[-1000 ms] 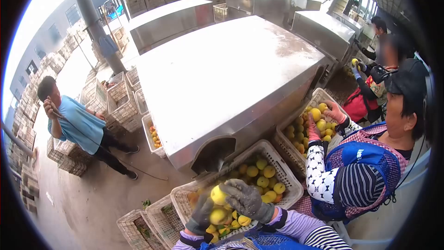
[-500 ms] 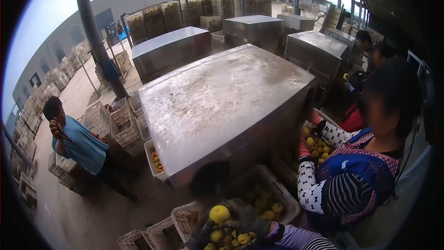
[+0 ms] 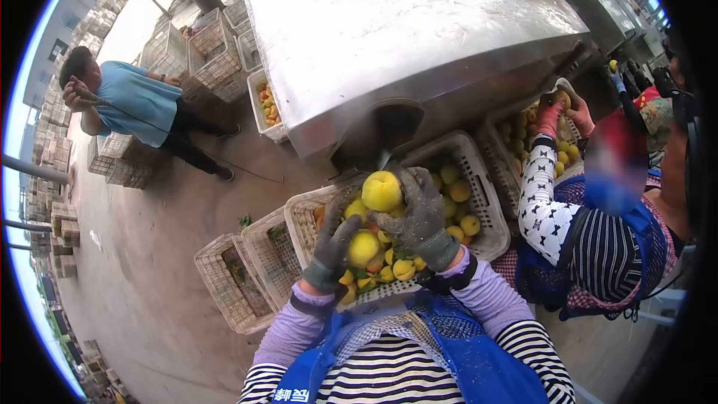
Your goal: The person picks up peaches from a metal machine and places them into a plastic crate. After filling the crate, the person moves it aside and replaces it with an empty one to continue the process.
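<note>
A whole yellow peach (image 3: 381,191) is raised between my gloved hands. Fingers of my right hand (image 3: 423,213) are bent round its right side. Lower down, my left hand (image 3: 333,241) is curled against another large yellow peach (image 3: 363,248); part of its grip is hidden. Both dark gloves are above a white plastic crate (image 3: 301,217) of yellow peaches, some in cut-looking pieces. Just beyond the raised peach, a small shiny metal piece (image 3: 384,158) sticks out before a dark opening (image 3: 393,126) in the metal machine (image 3: 419,7).
Right of my crate is another crate (image 3: 490,209) of yellow peaches. Lower left stand two white crates (image 3: 224,284). A co-worker (image 3: 598,247) handles fruit at right. Another person (image 3: 134,105) stands at left, holding a long thin hose or rod (image 3: 247,172). Stacked crates (image 3: 206,52) are behind.
The view has tilted down, bringing my hands and the crates nearer the middle. The yellow peach stays raised between my hands. The co-worker's hands now hold fruit higher up.
</note>
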`<state>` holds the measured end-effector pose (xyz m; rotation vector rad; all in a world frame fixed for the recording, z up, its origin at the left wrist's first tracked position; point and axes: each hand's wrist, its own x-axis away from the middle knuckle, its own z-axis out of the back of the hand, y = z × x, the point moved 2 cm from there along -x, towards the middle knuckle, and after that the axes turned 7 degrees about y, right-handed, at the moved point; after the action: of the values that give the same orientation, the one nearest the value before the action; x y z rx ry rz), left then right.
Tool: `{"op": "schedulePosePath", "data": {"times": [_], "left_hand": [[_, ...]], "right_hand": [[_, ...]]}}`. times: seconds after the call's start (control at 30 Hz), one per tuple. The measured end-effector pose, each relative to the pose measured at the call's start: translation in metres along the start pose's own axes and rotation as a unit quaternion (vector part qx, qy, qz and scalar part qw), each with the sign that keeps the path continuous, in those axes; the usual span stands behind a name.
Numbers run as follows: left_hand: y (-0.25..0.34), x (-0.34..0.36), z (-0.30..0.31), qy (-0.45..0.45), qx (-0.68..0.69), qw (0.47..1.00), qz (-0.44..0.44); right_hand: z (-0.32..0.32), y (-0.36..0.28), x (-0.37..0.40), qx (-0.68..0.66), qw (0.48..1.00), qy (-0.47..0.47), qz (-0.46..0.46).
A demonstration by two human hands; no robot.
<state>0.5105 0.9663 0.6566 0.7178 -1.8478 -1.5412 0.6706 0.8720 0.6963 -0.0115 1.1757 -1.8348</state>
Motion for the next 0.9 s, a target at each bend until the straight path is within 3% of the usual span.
{"op": "schedulePosePath", "data": {"times": [0.07,0.17,0.2,0.27,0.37,0.47,0.57,0.67,0.77,0.87,0.9], "left_hand": [[0.003,0.007,0.001,0.049,0.156,0.983,0.085],[-0.004,0.014,0.012,0.037,0.24,0.955,0.172],[-0.016,0.014,0.021,0.001,0.248,0.952,0.177],[-0.02,0.023,0.02,0.038,0.22,0.962,0.158],[-0.02,0.025,0.021,0.064,0.218,0.962,0.154],[-0.004,0.016,0.009,0.065,0.26,0.953,0.143],[-0.008,0.014,0.01,0.054,0.323,0.931,0.159],[-0.019,0.006,0.011,0.067,0.378,0.905,0.184],[-0.002,0.004,-0.004,0.057,0.396,0.902,0.161],[-0.001,0.006,-0.005,0.0,0.344,0.931,0.121],[0.001,0.007,-0.007,-0.022,0.33,0.937,0.109]], "right_hand": [[-0.011,0.011,-0.01,0.078,0.997,-0.017,-0.01],[-0.036,0.031,-0.026,0.126,0.99,-0.042,-0.052],[-0.048,0.043,-0.027,0.148,0.988,-0.024,-0.029],[-0.067,0.067,-0.028,0.189,0.982,0.012,0.017],[-0.086,0.078,-0.05,0.232,0.973,0.006,0.001],[-0.098,0.089,-0.078,0.189,0.952,0.051,0.234],[-0.085,0.077,-0.094,0.183,0.972,-0.132,-0.072],[-0.03,0.029,-0.065,-0.006,0.986,-0.145,-0.088],[-0.014,0.0,-0.022,-0.084,0.979,-0.178,0.045],[-0.014,0.002,-0.003,-0.085,0.981,-0.162,0.059],[-0.012,0.005,-0.002,-0.151,0.975,-0.163,-0.012]]}}
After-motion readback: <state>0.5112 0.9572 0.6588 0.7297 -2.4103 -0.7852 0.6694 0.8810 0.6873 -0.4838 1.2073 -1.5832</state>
